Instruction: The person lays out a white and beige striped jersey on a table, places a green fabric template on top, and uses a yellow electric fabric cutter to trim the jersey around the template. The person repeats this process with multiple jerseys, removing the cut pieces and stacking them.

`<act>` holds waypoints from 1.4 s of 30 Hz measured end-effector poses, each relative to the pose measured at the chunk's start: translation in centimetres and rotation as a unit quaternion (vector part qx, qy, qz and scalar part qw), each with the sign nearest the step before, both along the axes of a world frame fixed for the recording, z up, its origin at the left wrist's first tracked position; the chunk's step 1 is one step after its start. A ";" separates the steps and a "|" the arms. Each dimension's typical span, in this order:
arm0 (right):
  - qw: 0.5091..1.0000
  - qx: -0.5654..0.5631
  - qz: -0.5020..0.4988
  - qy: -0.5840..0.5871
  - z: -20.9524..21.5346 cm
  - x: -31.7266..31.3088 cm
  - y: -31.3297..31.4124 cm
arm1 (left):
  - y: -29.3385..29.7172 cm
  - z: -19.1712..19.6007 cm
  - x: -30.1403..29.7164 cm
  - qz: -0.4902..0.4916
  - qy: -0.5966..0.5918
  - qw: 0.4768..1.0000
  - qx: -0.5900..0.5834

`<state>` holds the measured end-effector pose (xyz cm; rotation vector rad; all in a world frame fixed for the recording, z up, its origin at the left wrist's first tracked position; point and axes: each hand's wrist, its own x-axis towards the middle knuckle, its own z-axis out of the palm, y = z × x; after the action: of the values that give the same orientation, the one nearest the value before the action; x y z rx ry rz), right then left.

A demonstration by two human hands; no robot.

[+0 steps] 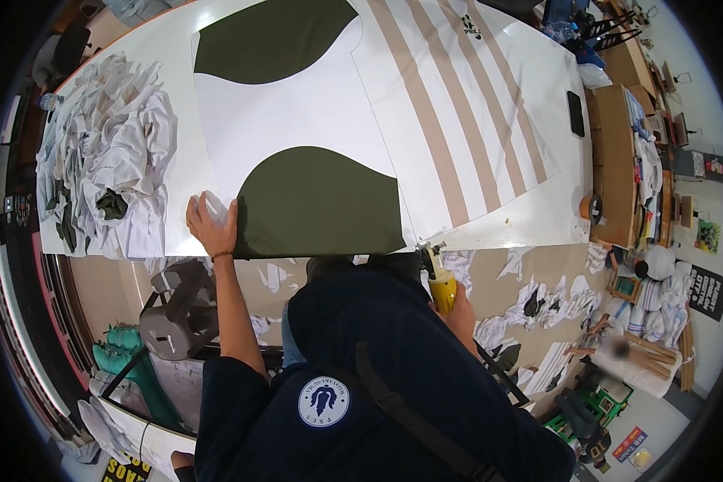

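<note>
The printed cloth (pixel 297 116) lies flat on the white surface (pixel 550 229), ahead of the person. Its near dark green panel (pixel 321 201) reaches the surface's near edge, between the two hands. The left hand (pixel 211 229) rests palm down at this panel's left side, fingers and thumb spread apart, thumb by the green border; nothing is gripped. The right hand (pixel 460 317) is closed around the body of a yellow power tool (pixel 442 291), below the near edge. The tool's metal head (pixel 433 255) sits at the edge, just right of the green panel's near right corner; contact with the cloth cannot be determined.

A second dark green panel (pixel 273 36) lies farther off, beyond a white band. A white panel with beige stripes (pixel 458 120) adjoins on the right, its near corner close to the tool head. A heap of crumpled white fabric (pixel 108 161) occupies the surface left of the left hand, well apart from the green panels. A black phone (pixel 575 114) lies near the right edge.

Fabric scraps (pixel 538 301) litter the floor. A grey chair (pixel 177 317) stands below the left forearm's side. The person's torso (pixel 361 345) hides part of the floor beneath the near edge.
</note>
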<state>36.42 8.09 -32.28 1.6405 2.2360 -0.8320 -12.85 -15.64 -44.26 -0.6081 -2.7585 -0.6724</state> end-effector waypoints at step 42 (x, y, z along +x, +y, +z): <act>0.995 0.058 0.079 0.017 0.5 -11.2 6.5 | 0.5 1.1 0.4 0.038 -0.016 0.999 -0.003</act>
<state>25.18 14.62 -31.78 1.4829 2.4420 -0.7057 -12.42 -15.13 -43.19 -0.4938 -2.7981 -0.6618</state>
